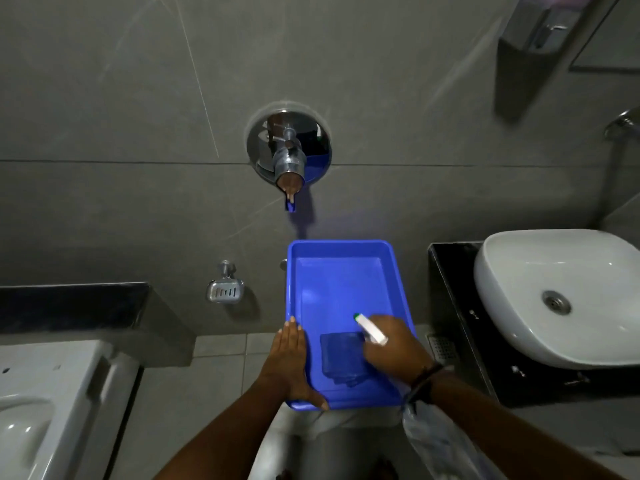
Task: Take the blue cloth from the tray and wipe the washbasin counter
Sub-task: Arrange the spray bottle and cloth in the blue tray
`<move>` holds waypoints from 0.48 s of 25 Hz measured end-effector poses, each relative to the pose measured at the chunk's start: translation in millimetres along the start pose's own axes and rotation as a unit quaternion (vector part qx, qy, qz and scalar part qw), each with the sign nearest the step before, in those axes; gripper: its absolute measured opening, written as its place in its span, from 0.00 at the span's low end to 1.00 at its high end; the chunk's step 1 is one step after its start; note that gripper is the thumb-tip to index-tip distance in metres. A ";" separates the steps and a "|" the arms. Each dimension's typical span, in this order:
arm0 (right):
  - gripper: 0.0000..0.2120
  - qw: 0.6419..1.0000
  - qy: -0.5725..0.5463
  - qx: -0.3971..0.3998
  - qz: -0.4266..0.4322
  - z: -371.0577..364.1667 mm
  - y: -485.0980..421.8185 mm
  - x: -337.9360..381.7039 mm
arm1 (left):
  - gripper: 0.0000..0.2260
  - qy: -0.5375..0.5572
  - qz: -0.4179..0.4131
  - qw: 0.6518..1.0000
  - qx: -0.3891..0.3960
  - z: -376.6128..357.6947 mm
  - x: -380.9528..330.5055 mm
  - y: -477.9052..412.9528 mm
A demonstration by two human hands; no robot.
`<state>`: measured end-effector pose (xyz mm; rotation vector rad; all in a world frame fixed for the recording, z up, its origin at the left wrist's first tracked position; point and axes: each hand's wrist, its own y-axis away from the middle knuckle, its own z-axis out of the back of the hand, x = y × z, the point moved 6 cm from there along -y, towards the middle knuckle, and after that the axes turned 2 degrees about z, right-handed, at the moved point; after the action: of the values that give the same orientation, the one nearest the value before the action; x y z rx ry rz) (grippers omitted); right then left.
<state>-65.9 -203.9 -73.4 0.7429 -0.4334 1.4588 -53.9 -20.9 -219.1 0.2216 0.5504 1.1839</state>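
A blue plastic tray (343, 258) is held out in front of me, level. My left hand (291, 362) grips its left rim, thumb hooked under the near edge. A folded dark blue cloth (341, 355) lies in the tray's near half. My right hand (394, 344) reaches into the tray, resting beside and partly over the cloth's right edge while holding a white tube-like object with a green tip (370, 328). The white washbasin (561, 292) sits on a black counter (460, 327) to the right.
A chrome wall tap (289, 150) projects from the grey tiled wall above the tray. A metal soap dish (225, 289) hangs at left. A white toilet (45, 403) stands at lower left under a dark ledge. A clear plastic bag (436, 441) hangs by my right forearm.
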 end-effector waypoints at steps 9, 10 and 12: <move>0.13 0.976 0.085 0.061 -0.190 -52.4 26.9 -64.8 | 0.76 0.024 0.018 0.999 0.014 -1.4 -1.2 -2.2; 0.12 0.974 0.088 0.060 -0.199 -53.3 25.5 -66.0 | 0.76 0.025 0.021 0.999 0.018 -1.0 -1.8 -2.7; 0.08 0.971 0.096 0.071 -0.208 -57.2 24.9 -67.0 | 0.76 0.021 0.027 0.999 0.024 0.0 -2.1 -3.0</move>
<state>-106.3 -214.9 -154.9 0.7446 -0.0175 1.1562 -52.0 -24.0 -219.8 0.2541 0.6130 1.2316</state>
